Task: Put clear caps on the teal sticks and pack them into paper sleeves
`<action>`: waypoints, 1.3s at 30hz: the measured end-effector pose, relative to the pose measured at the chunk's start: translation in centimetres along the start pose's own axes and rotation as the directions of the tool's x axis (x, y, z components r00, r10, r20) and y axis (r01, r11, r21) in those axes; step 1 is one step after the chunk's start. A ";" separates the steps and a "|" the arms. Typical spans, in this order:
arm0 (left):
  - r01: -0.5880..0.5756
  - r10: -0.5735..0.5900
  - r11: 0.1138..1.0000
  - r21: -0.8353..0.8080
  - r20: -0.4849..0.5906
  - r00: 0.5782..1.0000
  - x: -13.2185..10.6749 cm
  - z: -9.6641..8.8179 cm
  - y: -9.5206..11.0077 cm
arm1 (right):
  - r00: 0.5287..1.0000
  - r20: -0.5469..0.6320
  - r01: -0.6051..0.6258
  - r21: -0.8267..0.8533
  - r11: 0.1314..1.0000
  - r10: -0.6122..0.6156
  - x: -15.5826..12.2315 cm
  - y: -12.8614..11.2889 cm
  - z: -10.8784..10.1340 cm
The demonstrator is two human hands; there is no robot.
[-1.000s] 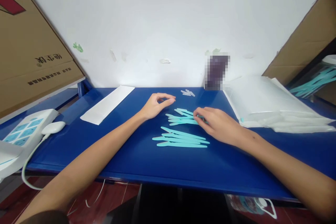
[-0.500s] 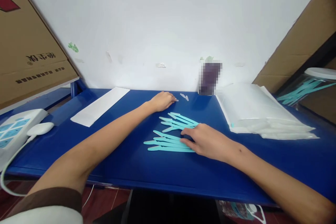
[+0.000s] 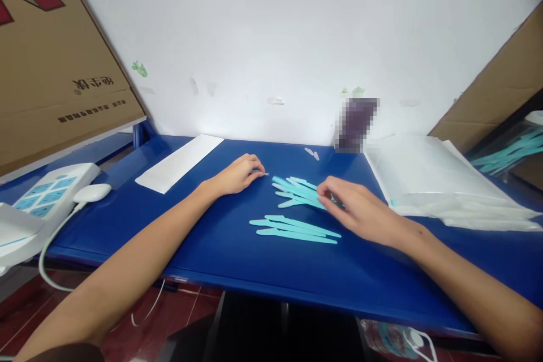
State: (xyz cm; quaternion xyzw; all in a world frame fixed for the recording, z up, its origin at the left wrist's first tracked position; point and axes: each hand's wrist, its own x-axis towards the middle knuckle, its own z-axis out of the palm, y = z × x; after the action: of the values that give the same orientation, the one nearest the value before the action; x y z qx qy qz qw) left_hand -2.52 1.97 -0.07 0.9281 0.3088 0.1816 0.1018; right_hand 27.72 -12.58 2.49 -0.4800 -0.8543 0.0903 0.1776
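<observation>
My left hand (image 3: 241, 174) is closed in a pinch on a small clear blade cap (image 3: 267, 174), whose tip pokes out beyond the fingertips. Pinched by its handle end in my right hand (image 3: 356, 207) is a teal eyebrow razor (image 3: 292, 185), slightly blurred, its blade end pointing left toward the cap. Under it lies a fanned group of teal razors (image 3: 291, 202), partly covered by my right hand. Closer to me, several more razors (image 3: 297, 229) rest on the blue table. Two loose clear caps (image 3: 313, 153) lie near the wall.
At the right sit stacked white plastic bags (image 3: 441, 181), with a clear jar of teal razors (image 3: 513, 150) behind. A white paper strip (image 3: 180, 164) lies left on the blue table (image 3: 203, 249). Farther left are a power strip (image 3: 55, 195), a white cable and a cardboard box (image 3: 63, 62).
My right hand has lifted a razor from the nearer group and moved up over the farther one. My left hand has drawn back from the loose caps with one cap. The view has shifted.
</observation>
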 end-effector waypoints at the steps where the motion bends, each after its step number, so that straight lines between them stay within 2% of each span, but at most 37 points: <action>1: -0.036 0.036 0.999 0.004 -0.040 0.999 0.1 0.1 0.3 | 0.998 -0.050 -0.027 0.011 1.000 0.027 0.1 0.4 0.0; 3: -0.066 0.060 0.997 -0.032 -0.159 0.985 0.2 0.3 1.2 | 0.990 -0.109 -0.083 0.009 0.996 0.084 0.2 1.3 0.2; 6: -0.010 -0.081 0.952 -0.305 -0.284 0.955 0.4 0.5 2.7 | 0.988 -0.110 -0.114 -0.022 0.993 0.111 0.3 2.1 0.5; 9: 0.038 -0.235 0.793 -0.609 -0.248 0.940 0.7 0.8 3.8 | 0.987 -0.138 -0.086 -0.063 0.994 0.077 0.3 2.2 0.8; 11: 0.053 -0.275 0.730 -0.682 -0.221 0.936 0.8 0.9 4.3 | 0.980 -0.191 -0.075 -0.077 0.994 0.059 0.3 2.1 0.8; 15: 0.064 -0.257 0.733 -0.677 -0.188 0.948 0.8 0.9 5.0 | 0.964 -0.253 -0.106 -0.065 0.992 0.087 0.3 2.1 0.9; 27: 0.050 -0.217 0.696 -0.717 -0.143 0.966 0.8 1.2 5.6 | 0.953 -0.295 -0.115 -0.136 0.984 0.071 0.5 1.7 0.5; 32: 0.029 -0.168 0.710 -0.704 -0.129 0.977 0.5 1.8 6.2 | 0.964 -0.260 -0.091 -0.150 0.984 0.050 0.6 0.7 0.6; 35: 0.011 -0.094 0.776 -0.630 -0.099 0.991 0.4 1.9 6.6 | 0.979 -0.203 -0.054 -0.149 0.987 0.023 0.7 0.2 0.9; 39: -0.116 0.082 0.941 -0.317 -0.118 0.990 0.3 1.2 5.6 | 0.990 -0.137 -0.019 -0.239 0.971 -0.015 0.7 0.5 1.2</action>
State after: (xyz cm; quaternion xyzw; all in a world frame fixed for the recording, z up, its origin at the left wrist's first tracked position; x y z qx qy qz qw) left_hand 1.19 -2.37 0.61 0.9026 0.2326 0.2821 0.2271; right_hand 27.34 -11.69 1.37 -0.5039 -0.8441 -0.0467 0.1771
